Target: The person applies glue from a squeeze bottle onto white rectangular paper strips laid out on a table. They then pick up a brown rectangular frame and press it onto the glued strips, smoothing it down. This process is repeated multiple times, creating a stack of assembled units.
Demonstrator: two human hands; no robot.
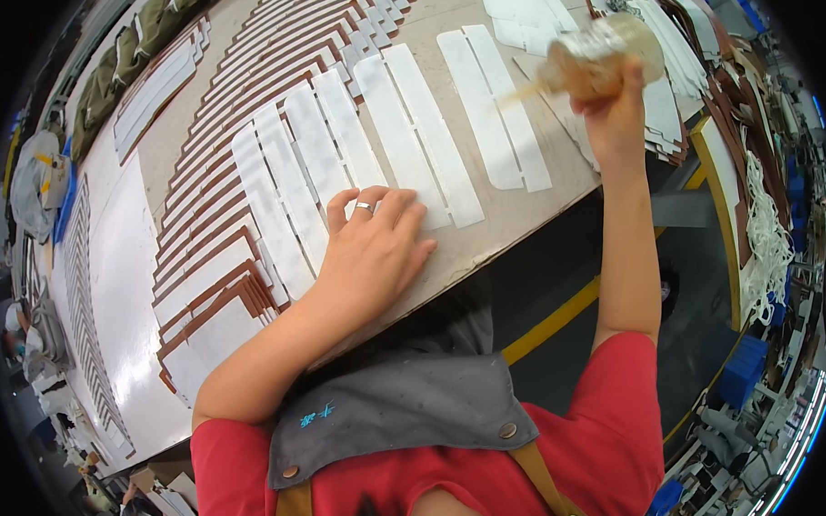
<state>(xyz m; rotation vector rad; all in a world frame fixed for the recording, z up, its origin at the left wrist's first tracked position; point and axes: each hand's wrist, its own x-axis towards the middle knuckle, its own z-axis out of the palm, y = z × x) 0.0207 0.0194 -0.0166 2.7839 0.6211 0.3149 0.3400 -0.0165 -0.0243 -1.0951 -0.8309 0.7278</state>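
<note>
Head view: right hand (pixel 616 115) clasps an apparent bottle (pixel 606 57) (blurred); half-open left hand (pixel 375 246) touches white strips (pixel 347 128).

The counter (pixel 571 163) is pale beige. On it, plain white strips (pixel 427 122) lie beside brown-and-white striped stacks (pixel 215 192); toward its far left is olive-green cloth (pixel 129 57). The bottle (pixel 602 60) over its right end is amber. Before it are a dark grey apron (pixel 399 408), mustard-brown straps (pixel 546 486) and a red shirt (pixel 607 419).
</note>
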